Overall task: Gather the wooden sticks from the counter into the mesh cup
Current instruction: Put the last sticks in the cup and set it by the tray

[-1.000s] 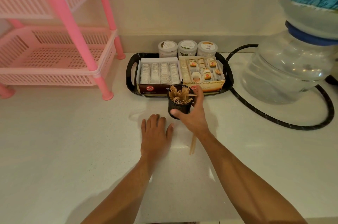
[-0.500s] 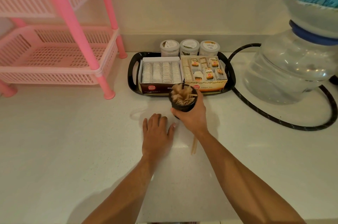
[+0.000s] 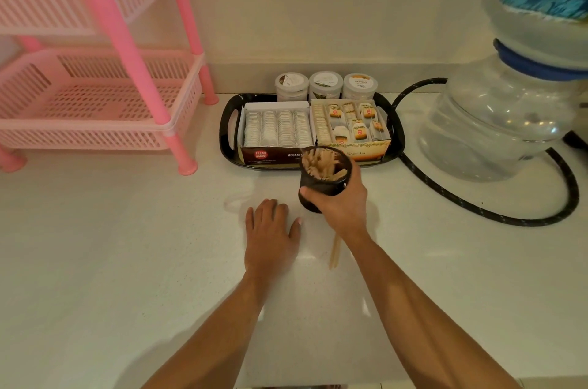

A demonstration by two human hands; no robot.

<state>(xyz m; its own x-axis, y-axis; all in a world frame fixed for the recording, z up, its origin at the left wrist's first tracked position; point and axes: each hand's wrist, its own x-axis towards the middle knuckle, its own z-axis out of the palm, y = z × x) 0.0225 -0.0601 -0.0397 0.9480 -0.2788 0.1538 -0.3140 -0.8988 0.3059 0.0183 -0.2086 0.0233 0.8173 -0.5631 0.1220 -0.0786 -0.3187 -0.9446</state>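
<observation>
Gripping the cup (image 3: 321,185), full of sticks (image 3: 321,164), the right hand (image 3: 342,205) should be kept level; one stick (image 3: 334,250) remains on the tabletop (image 3: 127,245) (beneath that wrist), best pinched by the flat, empty left hand (image 3: 270,231).

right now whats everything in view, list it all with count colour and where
mesh cup: one, black, in front of the tray
wooden sticks: many, tan, in the cup
loose stick: one, tan, on the counter under the right wrist
tray: one, black, by the wall
tea boxes: two, open, on the tray
jars: three, white-lidded, behind the boxes
rack: one, pink, left
water bottle: one, clear, right
hose: one, black, around the bottle
left hand: flat on the counter
right hand: grips the cup
</observation>
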